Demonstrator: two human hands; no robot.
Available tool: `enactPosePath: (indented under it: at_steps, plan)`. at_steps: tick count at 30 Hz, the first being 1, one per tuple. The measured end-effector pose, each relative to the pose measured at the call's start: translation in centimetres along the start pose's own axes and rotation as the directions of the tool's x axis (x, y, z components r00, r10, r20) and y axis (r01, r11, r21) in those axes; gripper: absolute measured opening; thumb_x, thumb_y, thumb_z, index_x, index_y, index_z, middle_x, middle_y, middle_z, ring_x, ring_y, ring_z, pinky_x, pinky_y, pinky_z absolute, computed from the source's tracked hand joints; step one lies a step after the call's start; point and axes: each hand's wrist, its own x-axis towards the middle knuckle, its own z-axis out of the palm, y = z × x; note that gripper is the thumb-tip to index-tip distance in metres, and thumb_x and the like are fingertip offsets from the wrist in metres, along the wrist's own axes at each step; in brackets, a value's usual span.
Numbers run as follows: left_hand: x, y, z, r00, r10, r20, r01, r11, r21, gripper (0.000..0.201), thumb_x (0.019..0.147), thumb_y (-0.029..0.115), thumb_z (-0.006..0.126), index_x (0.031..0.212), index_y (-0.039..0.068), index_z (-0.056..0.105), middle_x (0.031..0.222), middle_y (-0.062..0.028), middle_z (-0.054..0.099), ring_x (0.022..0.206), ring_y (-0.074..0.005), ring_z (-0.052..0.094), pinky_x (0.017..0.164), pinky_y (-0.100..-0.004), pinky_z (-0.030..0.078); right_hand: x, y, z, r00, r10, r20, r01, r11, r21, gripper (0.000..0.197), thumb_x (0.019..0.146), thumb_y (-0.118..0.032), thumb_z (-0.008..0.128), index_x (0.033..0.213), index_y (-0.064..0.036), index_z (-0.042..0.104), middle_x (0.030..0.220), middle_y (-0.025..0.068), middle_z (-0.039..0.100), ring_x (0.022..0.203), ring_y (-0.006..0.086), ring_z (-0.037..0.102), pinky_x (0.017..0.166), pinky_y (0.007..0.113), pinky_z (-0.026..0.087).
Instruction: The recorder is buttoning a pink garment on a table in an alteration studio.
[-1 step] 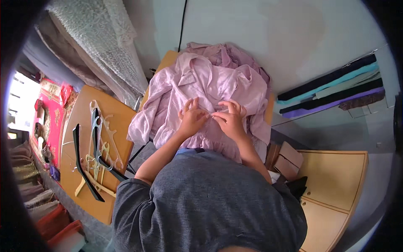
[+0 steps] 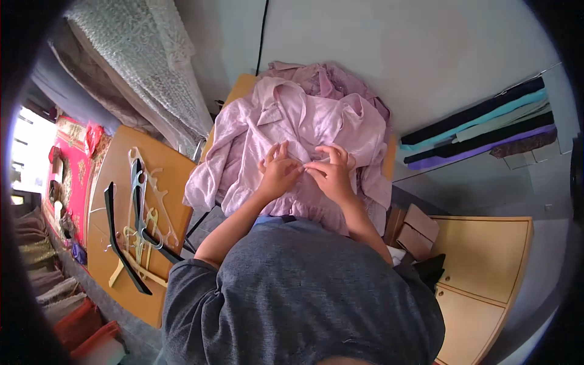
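A pale pink satiny garment with sleeves lies in loose folds over a small table, draping down toward my body. Above its front, my left hand is closed, thumb and forefinger in a pinch and the other fingers curled. Facing it, my right hand pinches with its thumb and forefinger, the remaining fingers raised. The two sets of fingertips nearly meet over the cloth; what lies between them is too small to make out. A darker mauve garment is heaped behind the pink one.
To the left, a wooden table bears several plastic hangers and black hangers. White lace cloth hangs at the upper left. Folded garments hang from a wall rail on the right, above a wooden cabinet. Brown boxes stand beside it.
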Motion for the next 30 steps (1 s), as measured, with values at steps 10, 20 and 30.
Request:
enactPosePath:
  at_steps: [10,20,30]
  plan:
    - [1.0,-0.9,-0.4,0.987,0.132,0.093,-0.131,0.991,-0.017,0.017,0.076,0.03,0.067,0.09,0.019,0.07,0.144,-0.0128,0.034,0.135,-0.0365,0.021,0.097,-0.0612,0.013,-1.5,1.4,3.0,0.971,0.207,-0.118,-0.212,0.977,-0.028,0.02,0.071,-0.023,0.072,0.089,-0.0155,0.066,0.114,0.0045,0.052,0.113,0.0277,0.041,0.093,0.044,0.027]
    - [2.2,-2.0,-0.7,0.955,0.234,0.18,-0.234,0.972,-0.023,0.017,0.077,0.029,0.068,0.087,0.016,0.069,0.144,-0.0112,0.035,0.134,-0.0354,0.022,0.098,-0.0584,0.015,-2.3,2.3,3.2,0.971,0.228,-0.072,-0.227,0.974,0.012,0.014,0.071,-0.018,0.073,0.084,-0.0134,0.069,0.109,0.0026,0.055,0.111,0.0236,0.043,0.093,0.04,0.029]
    - [1.7,-1.4,-0.5,0.954,0.269,0.135,-0.276,0.961,0.031,0.016,0.077,0.029,0.067,0.088,0.017,0.069,0.144,-0.0094,0.035,0.134,-0.0338,0.023,0.097,-0.0558,0.015,-2.6,2.5,3.4,0.952,0.282,-0.119,-0.278,0.959,0.046,0.015,0.07,-0.018,0.075,0.082,-0.0118,0.069,0.11,0.006,0.053,0.11,0.0264,0.042,0.094,0.038,0.031]
